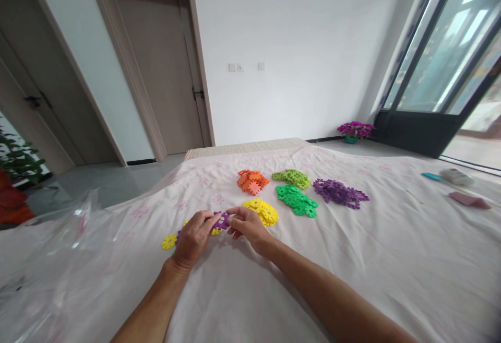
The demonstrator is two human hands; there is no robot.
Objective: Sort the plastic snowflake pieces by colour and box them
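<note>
Purple, and to my eye plastic, the notched piece (222, 221) sits between both hands over the pale cloth (297, 285), just left of the yellow pile (268, 213). From where I stand, the left hand (194, 239) pinches its left edge between thumb and fingers, and the right hand (250, 228) seems to nip its right edge the same way, though those fingertips partly hide each other. I'd guess it weighs next to nothing: thin, stiff with a little spring, smooth enough to skid if gripped carelessly, and hardly fragile unless a tooth is bent sideways. The opposite rims look the best hold, leaving the notches free. More yellow discs (169, 241) lie by the left hand (whether any is joined to the purple one, I can't tell, as the knuckles cover that part).
</note>
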